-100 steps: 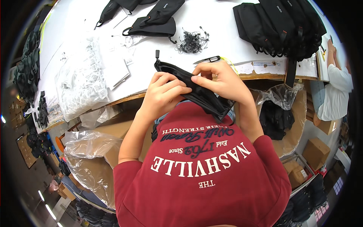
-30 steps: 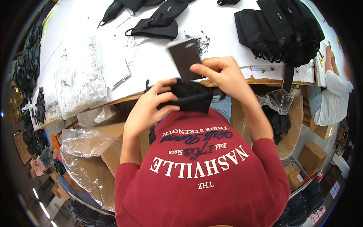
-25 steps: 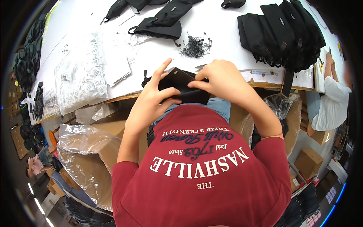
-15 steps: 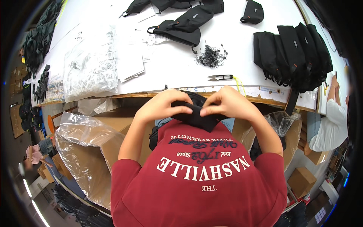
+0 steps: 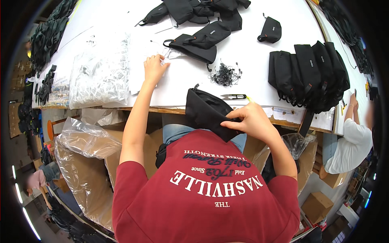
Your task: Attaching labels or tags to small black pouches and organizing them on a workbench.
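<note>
A black fabric pouch with its mouth gaping hangs at the table's front edge, over my lap. My right hand pinches its right side between thumb and fingers. Farther left, my left hand rests over white sheets on the table, thumb apart from the bent fingers. Its fingertips touch down close to a small clear packet, beside another black pouch with a loop. Thread snips lie just beyond the held pouch. Behind them is a tangled heap of thin black cords.
A large clear bag of white packets lies at left. Stacked black pouches stand at right, a single pouch behind them. Plastic-lined cardboard boxes flank me below the table. Another person sits at far right.
My left hand has let go of the pouch and reached forward and left to the sheets. The right hand keeps its pinch; the pouch now hangs more open.
</note>
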`<state>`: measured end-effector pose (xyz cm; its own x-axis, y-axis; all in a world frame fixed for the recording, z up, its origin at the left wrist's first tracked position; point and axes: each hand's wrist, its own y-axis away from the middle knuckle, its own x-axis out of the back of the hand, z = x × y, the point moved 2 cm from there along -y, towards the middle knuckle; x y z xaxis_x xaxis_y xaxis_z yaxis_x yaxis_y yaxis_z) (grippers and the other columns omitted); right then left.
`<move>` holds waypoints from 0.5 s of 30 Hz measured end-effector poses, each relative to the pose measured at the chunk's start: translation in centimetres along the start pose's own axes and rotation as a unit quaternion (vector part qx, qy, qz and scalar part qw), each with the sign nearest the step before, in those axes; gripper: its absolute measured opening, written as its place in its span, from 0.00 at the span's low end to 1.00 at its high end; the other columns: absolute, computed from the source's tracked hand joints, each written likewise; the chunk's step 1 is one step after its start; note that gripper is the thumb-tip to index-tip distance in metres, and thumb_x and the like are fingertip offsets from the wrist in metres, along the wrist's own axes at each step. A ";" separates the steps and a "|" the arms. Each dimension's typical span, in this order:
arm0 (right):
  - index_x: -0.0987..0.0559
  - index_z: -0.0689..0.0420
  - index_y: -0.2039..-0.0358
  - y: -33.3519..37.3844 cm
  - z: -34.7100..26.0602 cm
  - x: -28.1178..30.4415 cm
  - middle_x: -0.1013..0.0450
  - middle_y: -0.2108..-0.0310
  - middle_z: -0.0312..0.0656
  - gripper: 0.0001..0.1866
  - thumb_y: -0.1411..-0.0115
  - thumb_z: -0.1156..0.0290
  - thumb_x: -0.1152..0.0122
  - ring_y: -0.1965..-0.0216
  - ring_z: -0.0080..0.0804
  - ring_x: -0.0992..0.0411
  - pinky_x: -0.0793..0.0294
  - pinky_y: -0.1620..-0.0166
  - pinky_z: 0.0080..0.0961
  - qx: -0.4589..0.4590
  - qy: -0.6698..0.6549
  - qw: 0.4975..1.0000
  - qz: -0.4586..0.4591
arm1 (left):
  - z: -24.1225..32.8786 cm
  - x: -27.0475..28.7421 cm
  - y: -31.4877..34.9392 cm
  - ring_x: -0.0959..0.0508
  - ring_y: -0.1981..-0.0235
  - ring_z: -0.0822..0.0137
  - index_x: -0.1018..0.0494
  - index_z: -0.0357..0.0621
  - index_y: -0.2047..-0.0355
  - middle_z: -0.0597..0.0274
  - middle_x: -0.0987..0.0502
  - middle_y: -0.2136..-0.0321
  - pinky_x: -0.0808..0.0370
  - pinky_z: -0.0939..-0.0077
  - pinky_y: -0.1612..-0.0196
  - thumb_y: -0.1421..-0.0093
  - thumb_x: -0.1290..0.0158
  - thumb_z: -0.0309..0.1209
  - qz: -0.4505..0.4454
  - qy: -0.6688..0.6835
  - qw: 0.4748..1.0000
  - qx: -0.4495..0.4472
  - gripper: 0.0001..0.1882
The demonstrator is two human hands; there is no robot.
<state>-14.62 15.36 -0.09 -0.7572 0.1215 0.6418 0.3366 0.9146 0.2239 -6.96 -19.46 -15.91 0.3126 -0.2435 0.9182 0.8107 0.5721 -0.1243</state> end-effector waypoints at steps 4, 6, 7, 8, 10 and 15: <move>0.20 0.54 0.79 -0.5 0.3 0.1 0.31 0.88 0.41 0.12 0.52 0.58 0.34 0.84 0.39 0.31 0.34 0.78 0.28 0.068 0.127 0.988 0.047 | 0.3 0.3 0.5 0.30 0.62 0.57 0.27 0.43 0.66 0.60 0.26 0.71 0.36 0.63 0.55 0.54 0.38 0.34 0.005 0.063 0.997 0.034 0.16; 0.20 0.54 0.80 -0.8 0.2 0.0 0.31 0.88 0.41 0.12 0.52 0.59 0.34 0.84 0.39 0.31 0.34 0.78 0.29 0.090 0.148 0.983 0.058 | 0.5 0.5 0.5 0.28 0.64 0.59 0.25 0.41 0.68 0.59 0.24 0.72 0.33 0.67 0.57 0.55 0.37 0.32 -0.048 0.123 0.988 0.077 0.14; 0.20 0.53 0.80 -1.0 0.3 0.0 0.32 0.89 0.41 0.11 0.53 0.59 0.34 0.84 0.39 0.31 0.35 0.79 0.31 0.107 0.167 0.977 0.072 | 1.6 0.9 0.5 0.28 0.64 0.59 0.25 0.41 0.68 0.59 0.24 0.72 0.33 0.67 0.57 0.55 0.37 0.32 -0.050 0.125 0.988 0.075 0.14; 0.20 0.53 0.80 -1.2 0.6 0.0 0.32 0.89 0.41 0.11 0.53 0.59 0.34 0.84 0.39 0.31 0.35 0.79 0.31 0.103 0.167 0.978 0.074 | 3.7 1.8 0.7 0.27 0.64 0.61 0.25 0.40 0.68 0.58 0.24 0.72 0.32 0.69 0.57 0.54 0.38 0.31 -0.032 0.222 0.973 0.054 0.13; 0.20 0.52 0.80 -1.3 0.7 0.0 0.33 0.90 0.40 0.10 0.53 0.60 0.35 0.84 0.39 0.31 0.34 0.78 0.32 0.135 0.213 0.963 0.092 | 8.4 4.7 1.8 0.26 0.63 0.64 0.24 0.40 0.69 0.59 0.23 0.71 0.32 0.73 0.56 0.52 0.39 0.30 -0.032 0.365 0.930 -0.018 0.11; 0.25 0.52 0.87 -1.8 -0.1 0.7 0.35 0.91 0.40 0.13 0.53 0.60 0.36 0.84 0.39 0.32 0.33 0.76 0.33 0.148 0.252 0.951 0.101 | 15.2 9.7 5.4 0.29 0.54 0.63 0.22 0.45 0.66 0.63 0.24 0.62 0.36 0.69 0.48 0.52 0.38 0.34 -0.100 0.324 0.908 -0.247 0.12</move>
<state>-15.74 13.72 0.07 -0.3048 0.1747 0.9362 0.2181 0.9697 -0.1100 -7.04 -6.83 -1.94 0.2298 -0.8055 0.5462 0.9564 0.0829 -0.2802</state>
